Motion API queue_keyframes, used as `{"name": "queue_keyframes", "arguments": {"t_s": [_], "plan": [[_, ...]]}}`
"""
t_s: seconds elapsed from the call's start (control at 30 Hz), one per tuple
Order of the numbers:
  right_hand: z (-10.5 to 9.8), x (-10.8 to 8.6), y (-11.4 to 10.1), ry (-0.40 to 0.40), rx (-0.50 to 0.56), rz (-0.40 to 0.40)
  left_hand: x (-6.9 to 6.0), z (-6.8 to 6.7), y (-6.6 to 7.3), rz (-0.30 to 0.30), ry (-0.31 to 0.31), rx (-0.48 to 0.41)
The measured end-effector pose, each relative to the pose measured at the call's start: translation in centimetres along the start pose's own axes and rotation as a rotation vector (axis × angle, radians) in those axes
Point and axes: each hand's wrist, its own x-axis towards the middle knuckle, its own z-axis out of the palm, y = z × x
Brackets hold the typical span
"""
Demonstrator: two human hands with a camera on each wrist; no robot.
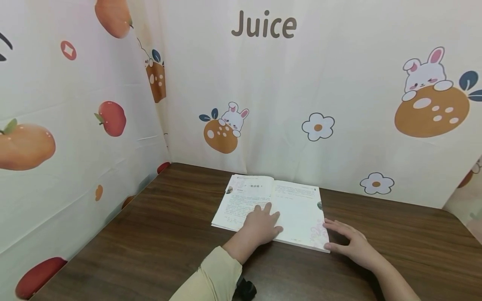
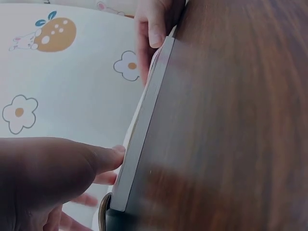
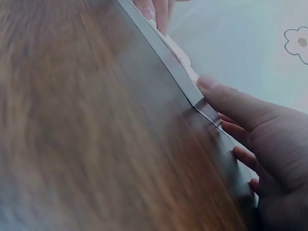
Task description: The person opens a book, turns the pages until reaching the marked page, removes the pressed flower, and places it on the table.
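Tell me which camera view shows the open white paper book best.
The head view: it shows both printed pages of the open white paper book from above, partly covered by the person's bare left hand. The left wrist and right wrist views show mainly its pale edge, side-on.

one open book [image 1: 299, 211] with two facing pages [image 1: 242, 200], on one tabletop [image 1: 150, 234]. one left grip [image 1: 261, 225] and one right grip [image 1: 352, 246], two in all. one pale sleeve [image 1: 212, 276] and one small black object [image 1: 246, 289]. on the back cloth [image 1: 275, 79]: one printed word, "juice" [image 1: 264, 25], two white flowers [image 1: 318, 126], two rabbits [image 1: 423, 77] and two spotted fruits [image 1: 432, 110], one per rabbit. on the left cloth [image 1: 75, 92]: one red coin shape [image 1: 68, 50], one red apple [image 1: 114, 119]; other fruits, partly cut off, cannot be counted surely.
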Motion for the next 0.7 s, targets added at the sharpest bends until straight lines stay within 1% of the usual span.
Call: {"name": "queue_keyframes", "arguments": {"t_s": [0.13, 0.37, 0.5, 0.57, 0.7], "plan": [[0.01, 0.09, -0.15, 0.008, -0.011, 0.013, 0.0, -0.04, 0.11, 0.003, -0.007, -0.002], [0.21, 0.14, -0.24, 0.04, -0.02, 0.013, -0.23, -0.42, 0.5, -0.019, -0.068, -0.011], [0.27, 0.18, -0.26, 0.047, -0.02, 0.035, -0.24, -0.49, 0.6, -0.022, -0.089, -0.032], [0.3, 0.22, -0.35, 0.044, -0.025, 0.056, -0.19, -0.4, 0.66, -0.026, -0.084, -0.032], [0.37, 0.33, -0.68, 0.033, -0.033, 0.102, -0.02, -0.21, 0.75, -0.037, -0.053, -0.016]]}}
